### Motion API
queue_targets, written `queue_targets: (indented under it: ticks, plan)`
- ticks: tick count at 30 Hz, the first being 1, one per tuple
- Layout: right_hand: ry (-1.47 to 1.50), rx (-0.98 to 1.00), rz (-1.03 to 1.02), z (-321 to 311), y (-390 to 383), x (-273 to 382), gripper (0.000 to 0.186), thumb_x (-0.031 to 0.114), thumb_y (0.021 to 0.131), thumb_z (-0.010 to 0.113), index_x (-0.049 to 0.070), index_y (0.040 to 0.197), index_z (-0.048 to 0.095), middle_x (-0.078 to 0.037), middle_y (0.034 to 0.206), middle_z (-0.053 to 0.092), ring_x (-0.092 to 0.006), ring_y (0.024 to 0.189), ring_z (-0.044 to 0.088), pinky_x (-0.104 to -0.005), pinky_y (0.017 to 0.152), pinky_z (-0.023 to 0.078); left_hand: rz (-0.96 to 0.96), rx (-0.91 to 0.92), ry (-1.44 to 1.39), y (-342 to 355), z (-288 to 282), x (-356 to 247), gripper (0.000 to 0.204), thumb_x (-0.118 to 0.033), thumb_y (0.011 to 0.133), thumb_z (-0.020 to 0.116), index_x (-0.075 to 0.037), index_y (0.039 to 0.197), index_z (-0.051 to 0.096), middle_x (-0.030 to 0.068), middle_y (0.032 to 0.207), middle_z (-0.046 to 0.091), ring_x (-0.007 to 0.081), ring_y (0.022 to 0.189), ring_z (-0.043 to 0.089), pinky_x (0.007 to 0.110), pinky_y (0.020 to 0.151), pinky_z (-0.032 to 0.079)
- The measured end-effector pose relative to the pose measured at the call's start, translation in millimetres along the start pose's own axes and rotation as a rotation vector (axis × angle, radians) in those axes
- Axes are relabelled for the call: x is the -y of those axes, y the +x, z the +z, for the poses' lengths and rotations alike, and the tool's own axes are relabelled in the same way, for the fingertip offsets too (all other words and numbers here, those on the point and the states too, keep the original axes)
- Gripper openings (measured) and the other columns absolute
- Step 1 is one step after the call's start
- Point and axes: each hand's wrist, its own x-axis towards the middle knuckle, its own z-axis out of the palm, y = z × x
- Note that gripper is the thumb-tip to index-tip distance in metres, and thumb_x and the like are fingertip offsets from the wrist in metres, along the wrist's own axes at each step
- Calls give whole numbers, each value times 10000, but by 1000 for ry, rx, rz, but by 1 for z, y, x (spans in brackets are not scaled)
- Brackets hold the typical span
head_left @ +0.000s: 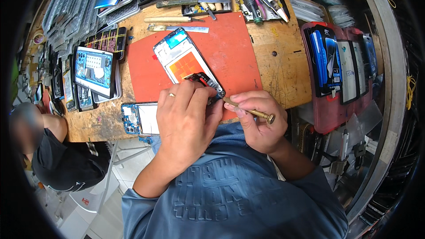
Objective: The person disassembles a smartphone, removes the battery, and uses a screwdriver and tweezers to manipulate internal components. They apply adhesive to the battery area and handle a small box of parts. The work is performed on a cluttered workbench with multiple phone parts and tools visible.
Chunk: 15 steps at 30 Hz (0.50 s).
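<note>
An opened phone [177, 45] lies slanted on an orange-red mat [144, 62], its white inner frame showing an orange square panel. Over its lower end, my left hand [183, 115] curls its fingers, gripping it; a small black and red part [200, 77] shows just above the knuckles. What lies under the palm is hidden. In my right hand [263, 126] is a brass-coloured screwdriver [257, 113], held between thumb and fingers. Its front end points at the phone's lower right corner, where the tip is too small to make out. Beside my left wrist lies another opened phone [148, 118] with a blue circuit board.
Several wooden-handled blades [170, 19] lie beyond the mat, near trays of hand tools [261, 2]. Phone parts [94, 71] and bubble-wrap sleeves [66, 9] crowd the left. A red case [316, 106] with packages stands at right. Another person [66, 159] sits at lower left.
</note>
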Motion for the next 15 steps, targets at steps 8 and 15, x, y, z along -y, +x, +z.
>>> queue_targets:
  ticks: [8,15]
  plan:
    - [22,4,2,-2,1,1,258,-148,935,734,-36,1161,684,-228,1131,774,-317,1023,795,-378,897,649,58,43,33,-2,-7,2,260,-85,869,800,-116,1127,806,53,999,646,265,917,634,410,818,461]
    - [10,37,12,-2,-3,-2,167,-132,1027,656,-72,1175,605,-252,1182,701,-279,1035,785,-403,931,711,134,-81,128,-17,1,2,290,-77,829,785,-115,1113,826,25,940,611,224,866,612,395,767,448]
